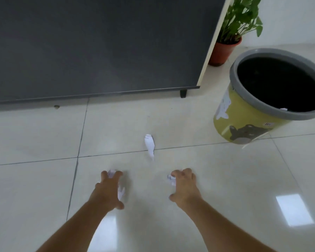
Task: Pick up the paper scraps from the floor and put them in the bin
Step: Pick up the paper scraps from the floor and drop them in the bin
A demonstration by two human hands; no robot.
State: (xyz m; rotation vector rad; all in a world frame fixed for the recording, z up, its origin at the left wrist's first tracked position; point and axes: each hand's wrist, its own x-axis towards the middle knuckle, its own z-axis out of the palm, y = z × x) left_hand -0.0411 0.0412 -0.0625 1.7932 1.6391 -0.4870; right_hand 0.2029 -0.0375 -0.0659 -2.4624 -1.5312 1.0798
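While both palms face the glossy white tiled floor (44, 135), the left hand (109, 188) curls its fingers onto a crumpled white paper scrap (111, 173), and the right hand (185, 185) grips another white scrap (171, 179). Ahead between them lies a third torn scrap (149, 145); the grey-rimmed yellow bin (244, 117) stands beyond the right hand.

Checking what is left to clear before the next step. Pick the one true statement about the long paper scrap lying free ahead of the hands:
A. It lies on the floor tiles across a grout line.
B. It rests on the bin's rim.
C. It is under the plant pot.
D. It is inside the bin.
A: the long paper scrap lies flat on the floor, across a grout line, left of the bin and apart from it.
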